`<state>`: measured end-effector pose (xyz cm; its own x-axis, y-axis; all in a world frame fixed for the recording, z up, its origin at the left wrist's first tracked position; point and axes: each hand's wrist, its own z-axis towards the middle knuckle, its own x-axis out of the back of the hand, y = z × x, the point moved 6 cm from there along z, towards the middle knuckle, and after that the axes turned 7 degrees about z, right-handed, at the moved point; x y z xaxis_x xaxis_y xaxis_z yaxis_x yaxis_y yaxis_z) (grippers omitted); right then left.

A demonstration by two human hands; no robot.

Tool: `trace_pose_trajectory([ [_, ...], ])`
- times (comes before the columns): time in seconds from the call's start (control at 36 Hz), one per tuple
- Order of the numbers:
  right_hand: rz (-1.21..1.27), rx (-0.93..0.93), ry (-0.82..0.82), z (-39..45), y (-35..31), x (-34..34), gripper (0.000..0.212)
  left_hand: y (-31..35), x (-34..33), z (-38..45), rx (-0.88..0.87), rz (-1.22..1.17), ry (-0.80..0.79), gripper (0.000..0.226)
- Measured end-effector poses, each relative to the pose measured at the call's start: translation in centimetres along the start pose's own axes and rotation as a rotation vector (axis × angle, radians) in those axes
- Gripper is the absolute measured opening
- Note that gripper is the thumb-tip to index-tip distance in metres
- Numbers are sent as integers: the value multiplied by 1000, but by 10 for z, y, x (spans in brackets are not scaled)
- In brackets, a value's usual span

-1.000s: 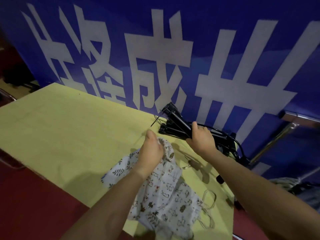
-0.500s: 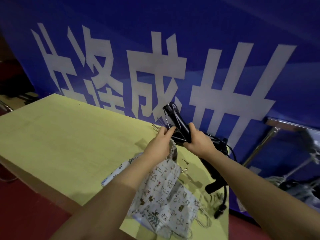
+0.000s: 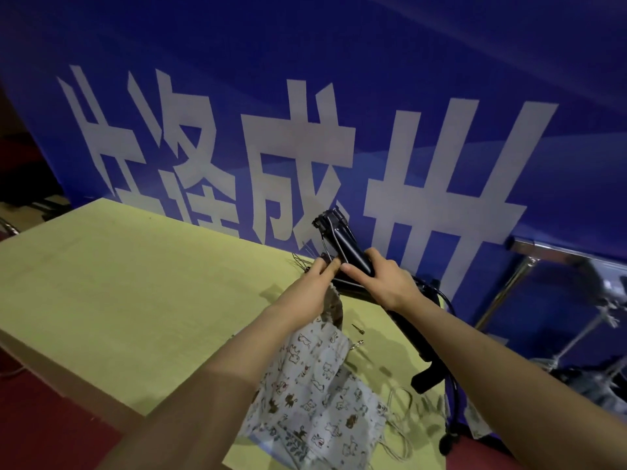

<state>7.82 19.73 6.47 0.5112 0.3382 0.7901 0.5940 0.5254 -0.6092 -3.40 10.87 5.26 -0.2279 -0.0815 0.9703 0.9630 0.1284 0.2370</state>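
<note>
A bundle of black hangers rises at a slant from the far right of the yellow table. My right hand grips the bundle round its middle. My left hand holds the bunched top of a white cloth with small printed animals, and its fingertips reach up to the hangers beside my right thumb. The cloth hangs from that hand down to the table's near right corner. What the left fingertips touch is too small to tell.
A blue banner with large white characters stands right behind the table. Two small metal pins lie on the table by the cloth. Black cables trail off the right edge. A chrome rack stands at right. Red floor lies at left.
My left hand has lifted the cloth's top off the table and moved up to the hangers. My right hand has raised the hanger bundle more steeply. The view has tilted upward.
</note>
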Motion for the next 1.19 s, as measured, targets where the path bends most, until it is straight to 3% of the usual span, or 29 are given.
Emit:
trace_pose_trajectory([
  [0.14,-23,21,29,-1,0,-2,44,1,2,-1,-22,-3,55,62],
  [0.31,-41,47,20,-1,-8,-5,50,-7,-2,-7,4,57,107,58],
  [0.5,171,-131,39,3,9,-9,60,-16,1,-13,33,109,153,69],
  [0.64,227,-68,-1,-6,16,-13,48,-40,9,-1,300,-45,180,24],
  [0.78,160,32,-144,-18,17,-23,52,-52,18,-4,465,-132,282,17],
  [0.92,114,73,-224,-24,17,-29,47,-69,9,-7,649,-748,328,13],
  [0.97,101,96,-247,-25,15,-30,49,-75,6,-9,649,-880,381,11],
  [1.03,47,104,-264,-24,14,-33,62,-76,8,-10,610,-906,396,22],
  [1.08,-11,110,-264,-21,14,-35,58,-76,10,-10,570,-915,372,33],
  [1.19,-126,109,-257,-15,16,-35,56,-71,16,-11,479,-784,324,35],
])
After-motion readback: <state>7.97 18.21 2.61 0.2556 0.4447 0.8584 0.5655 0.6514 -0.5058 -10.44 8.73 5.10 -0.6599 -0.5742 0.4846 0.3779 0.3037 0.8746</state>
